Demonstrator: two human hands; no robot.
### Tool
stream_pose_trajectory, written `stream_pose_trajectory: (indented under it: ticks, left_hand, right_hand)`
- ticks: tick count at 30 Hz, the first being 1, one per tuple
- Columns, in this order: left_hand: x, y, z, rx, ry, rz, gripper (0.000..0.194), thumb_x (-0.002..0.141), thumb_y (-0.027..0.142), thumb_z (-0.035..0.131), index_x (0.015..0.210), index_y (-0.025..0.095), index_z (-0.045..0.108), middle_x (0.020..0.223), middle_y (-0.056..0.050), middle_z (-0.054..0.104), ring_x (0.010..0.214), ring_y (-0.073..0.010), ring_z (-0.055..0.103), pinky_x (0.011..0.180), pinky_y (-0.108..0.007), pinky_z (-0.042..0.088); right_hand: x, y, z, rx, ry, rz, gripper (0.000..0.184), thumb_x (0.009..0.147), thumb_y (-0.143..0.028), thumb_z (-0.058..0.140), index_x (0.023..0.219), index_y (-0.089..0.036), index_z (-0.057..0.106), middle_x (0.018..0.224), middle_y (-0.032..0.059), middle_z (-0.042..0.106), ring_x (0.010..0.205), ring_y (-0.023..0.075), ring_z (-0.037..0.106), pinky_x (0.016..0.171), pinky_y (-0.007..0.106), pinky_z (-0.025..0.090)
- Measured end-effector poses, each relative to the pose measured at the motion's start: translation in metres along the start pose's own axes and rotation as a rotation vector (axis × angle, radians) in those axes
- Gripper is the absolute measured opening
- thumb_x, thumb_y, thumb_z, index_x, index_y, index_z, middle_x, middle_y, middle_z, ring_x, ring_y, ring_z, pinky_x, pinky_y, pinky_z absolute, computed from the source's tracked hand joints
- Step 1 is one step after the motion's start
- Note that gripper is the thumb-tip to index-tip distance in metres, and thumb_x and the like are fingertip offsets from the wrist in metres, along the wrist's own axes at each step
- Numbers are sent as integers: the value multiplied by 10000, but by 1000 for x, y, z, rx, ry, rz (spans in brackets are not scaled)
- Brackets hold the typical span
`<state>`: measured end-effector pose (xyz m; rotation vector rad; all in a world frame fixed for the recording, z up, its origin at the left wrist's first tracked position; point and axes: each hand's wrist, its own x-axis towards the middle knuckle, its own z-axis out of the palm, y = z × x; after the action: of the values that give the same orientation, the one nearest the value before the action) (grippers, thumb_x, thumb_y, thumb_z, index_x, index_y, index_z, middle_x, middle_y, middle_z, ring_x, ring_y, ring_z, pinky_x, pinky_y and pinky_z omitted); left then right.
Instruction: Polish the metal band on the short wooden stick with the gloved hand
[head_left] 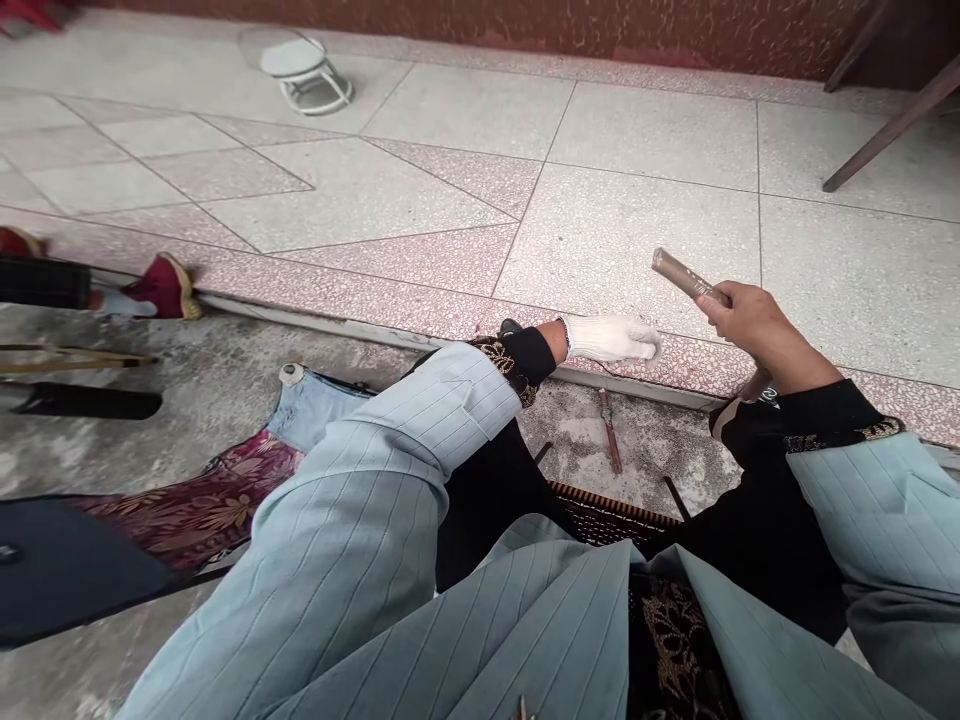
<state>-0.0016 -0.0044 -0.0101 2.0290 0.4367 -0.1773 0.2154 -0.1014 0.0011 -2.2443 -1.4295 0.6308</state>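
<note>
My left hand [619, 338], in a white knitted glove, is held over the pinkish edge of the raised floor. Its fingers are curled closed, and whatever they hold cannot be made out. A thin dark line, perhaps a wire, shows just below them. To its right, my bare right hand [750, 318] is closed around one end of a short, thick, worn brownish rod [684, 274]. The rod's free end points up and left, apart from the gloved hand. Below my hands, a narrow reddish-brown tool [610, 432] lies on the rough concrete.
The terrazzo floor [637, 230] forms a low step above the concrete. A small white stool [307, 75] stands at the back left. Another person's red shoe [166, 286] is by the step. Patterned cloth [240, 480] lies left of me. Wooden legs [892, 125] stand at the right.
</note>
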Motion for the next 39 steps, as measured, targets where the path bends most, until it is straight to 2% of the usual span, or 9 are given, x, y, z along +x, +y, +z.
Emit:
stream_pose_trajectory:
  ticks: [4,8,11,13,19,24,30,35,39]
  left_hand:
    - [1,3,-6,53,-12,46,174,801,354,598,846,214,692,755,-24,621,788,-181,585,703,-315,464]
    - [-4,-5,-20,26,79,-23,159,810,347,612,866,228,701,779,-38,647,801,-205,609,664,-317,462]
    - [-6,-13,-26,-25,100,-67,169,788,364,651,881,233,702,769,-48,647,792,-218,622,633,-318,467]
    - [-4,-15,-24,-74,88,-55,203,796,394,644,902,228,694,756,-61,640,770,-213,621,623,-317,469]
    - [4,-13,-6,-159,52,4,317,844,480,536,923,207,676,690,-65,588,627,-156,548,602,-304,478]
    - [-2,-16,-1,-137,-16,-8,288,783,487,604,824,215,687,614,-72,559,615,-196,562,542,-317,461]
    - [-7,-16,-11,-125,-3,-67,292,763,505,643,826,225,695,635,-73,579,671,-221,606,561,-330,479]
    - [-11,-14,-22,-132,78,-107,252,766,468,661,906,266,718,727,-81,646,747,-236,626,580,-339,486]
    - [-13,-12,-26,-132,111,-111,201,780,417,647,938,321,726,768,-76,662,770,-239,619,587,-339,490]
  right_hand:
    - [5,13,7,-337,-211,-94,319,847,-515,538,909,-219,636,770,63,619,650,191,523,565,304,348]
    - [-7,3,17,-226,-761,-332,297,840,-498,564,867,-217,658,727,28,600,642,165,512,577,286,347]
    - [-19,-13,15,-72,-917,-426,284,836,-484,586,890,-220,675,673,-11,560,593,131,469,562,269,328]
    - [-22,-21,8,53,-833,-408,291,837,-491,591,890,-215,666,644,-24,529,561,115,442,541,262,315]
    - [-9,-17,-5,567,-230,-135,282,857,-471,548,813,-193,542,636,-13,494,492,102,414,490,265,343]
    - [7,3,3,71,-12,-33,296,835,-484,553,810,-191,583,661,36,557,567,159,490,531,292,356]
    - [7,10,18,-453,-300,-146,353,860,-511,501,895,-189,640,824,108,653,693,216,556,570,307,339]
    - [-4,4,25,-261,-777,-405,355,869,-526,502,868,-196,632,763,45,606,672,177,524,587,288,352]
    - [-15,-9,21,-54,-901,-458,343,865,-518,524,883,-198,647,706,1,564,633,144,480,595,274,351]
